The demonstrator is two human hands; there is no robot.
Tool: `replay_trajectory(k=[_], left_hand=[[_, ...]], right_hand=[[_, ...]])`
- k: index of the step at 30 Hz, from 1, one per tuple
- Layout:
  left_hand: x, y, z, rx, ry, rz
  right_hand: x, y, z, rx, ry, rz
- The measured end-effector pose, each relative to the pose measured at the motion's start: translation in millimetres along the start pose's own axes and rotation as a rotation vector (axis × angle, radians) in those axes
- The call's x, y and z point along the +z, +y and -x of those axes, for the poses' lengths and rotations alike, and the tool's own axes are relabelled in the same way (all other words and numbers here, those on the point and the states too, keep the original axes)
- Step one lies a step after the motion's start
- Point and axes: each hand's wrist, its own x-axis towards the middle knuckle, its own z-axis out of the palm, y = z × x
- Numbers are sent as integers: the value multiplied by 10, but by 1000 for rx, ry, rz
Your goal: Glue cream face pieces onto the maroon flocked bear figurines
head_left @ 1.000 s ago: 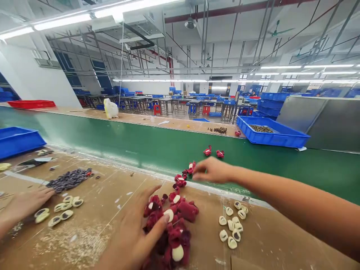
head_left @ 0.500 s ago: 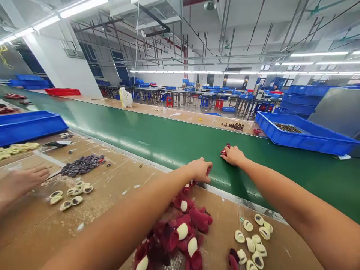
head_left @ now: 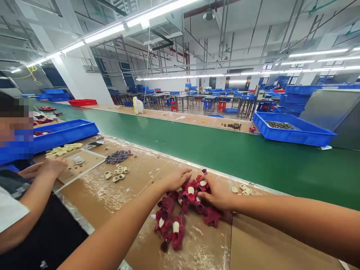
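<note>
My left hand (head_left: 177, 179) and right hand (head_left: 216, 194) are both on a heap of red plush pieces (head_left: 180, 210), which lies on the brown-covered table (head_left: 261, 243) close to its edge by the green conveyor belt (head_left: 225, 161). My left hand lies palm down at the heap's upper left, while the fingers of my right hand curl down into the pieces. Neither hand is clenched into a fist, but I can't tell whether either one has hold of a piece.

The pieces look light, soft and easily squashed, and they lie tangled together, so I'd expect them to drag on each other. I'd pinch one by its thick plush body, away from its white oval patch (head_left: 176, 226).

A few cream ovals (head_left: 244, 191) lie just beyond my right hand. Further left on the table are more cream ovals (head_left: 117, 173) and a dark heap (head_left: 118, 156), near a co-worker's hand (head_left: 52, 167). Across the belt sits a blue crate (head_left: 292, 135).
</note>
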Motion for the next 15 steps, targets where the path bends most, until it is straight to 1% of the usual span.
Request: replay_trajectory(k=[2, 4, 6, 8, 9, 11, 13, 14, 15], left_hand=[[-31, 50, 126, -16, 100, 103], [-76, 158, 313, -36, 232, 213], [-70, 342, 586, -52, 381, 340], [60, 595, 925, -59, 492, 498], [183, 734, 1102, -59, 499, 589], [534, 1006, 1428, -46, 420, 773], [965, 1235, 1686, -30, 328, 961], [1182, 1329, 1787, -76, 268, 1117], [1387, 1409, 1870, -170, 201, 1308]], right_hand=[[27, -112, 81, -21, 2, -30], [-48, -245, 173, -74, -11, -66], [-197, -417, 332, -132, 7, -116], [-358, -595, 599, -165, 58, -188], [-416, -665, 776, -164, 93, -227], [-445, -738, 1201, -143, 152, -297], [-336, -715, 1685, -111, 188, -342], [-242, -682, 1934, -91, 205, -347], [-133, -646, 2181, -66, 223, -339]])
